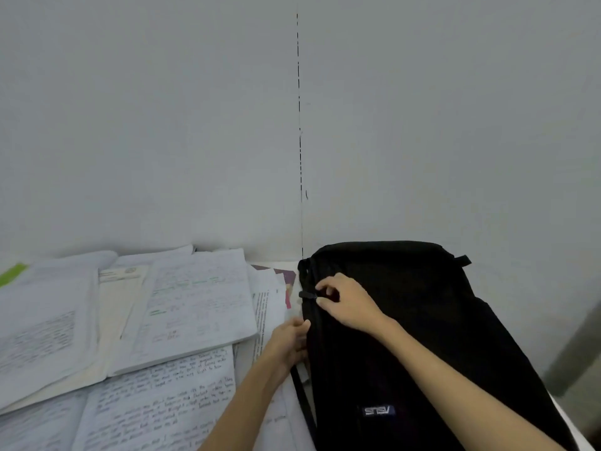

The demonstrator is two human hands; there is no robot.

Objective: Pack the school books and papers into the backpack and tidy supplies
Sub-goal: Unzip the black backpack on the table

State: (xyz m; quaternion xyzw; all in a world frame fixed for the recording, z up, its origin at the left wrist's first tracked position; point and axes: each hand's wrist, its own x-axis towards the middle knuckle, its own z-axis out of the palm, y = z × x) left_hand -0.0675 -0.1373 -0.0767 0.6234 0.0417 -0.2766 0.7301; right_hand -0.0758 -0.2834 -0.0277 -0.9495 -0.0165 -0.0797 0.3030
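Black fabric fills the right half of my view: the backpack point(422, 336) lies flat on the table point(562, 415), its top toward the wall and a small logo patch point(378, 410) near the end closest to me, reading upside down from where I look. My right hand point(348, 304) rests on the bag's upper left side, thumb and forefinger pinching the zipper pull point(307, 295), which sticks out from the left edge. My left hand point(291, 345) sits lower along that same edge, its fingers curled against the bag's side seam; I cannot tell whether they grip the fabric or only press it. A black strap point(304, 405) trails down from under that hand toward me, along the bag's left flank.

Just left of the backpack, touching its edge, lies a stack of loose printed papers point(268, 307), with a maroon and pink cover point(287, 281) peeking out beneath them. Farther left, an open notebook point(192, 307) with handwriting and green highlights lies over other sheets. Nearer to me sits another handwritten page point(162, 398) in dark ink. At the far left are more open books point(45, 327), and a green corner point(13, 273) shows at the frame's edge. Behind everything rises a plain pale wall point(162, 125), with a thin dark dashed line point(300, 141) running down it to the bag's top.
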